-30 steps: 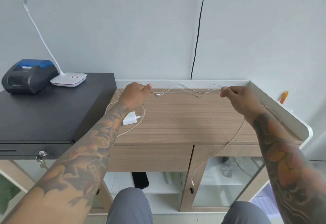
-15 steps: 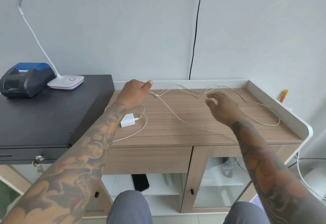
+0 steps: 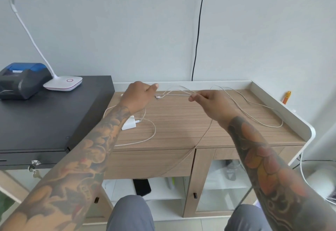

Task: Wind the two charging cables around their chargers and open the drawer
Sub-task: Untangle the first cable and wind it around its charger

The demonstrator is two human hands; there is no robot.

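A white charger (image 3: 129,123) lies on the wooden cabinet top (image 3: 181,121) under my left forearm, its short cable (image 3: 145,138) looping toward the front edge. A long thin white cable (image 3: 258,119) sprawls over the right half of the top, and one strand hangs down past the drawer (image 3: 151,163). My left hand (image 3: 138,97) is raised near the back rail, fingers closed on the cable by its metal plug (image 3: 157,96). My right hand (image 3: 211,104) pinches the same cable further along, so a short stretch runs taut between both hands. The drawer is closed.
A black cash box (image 3: 45,114) adjoins the cabinet on the left, carrying a receipt printer (image 3: 21,79) and a white desk lamp (image 3: 63,83). A black wire (image 3: 198,30) runs down the wall. Glass doors and shelves sit below the drawer. My knees show at the bottom.
My right hand let go of the cable at the far right, moved left with fingers apart, and now pinches the cable nearer my left hand. The left hand has stayed put.
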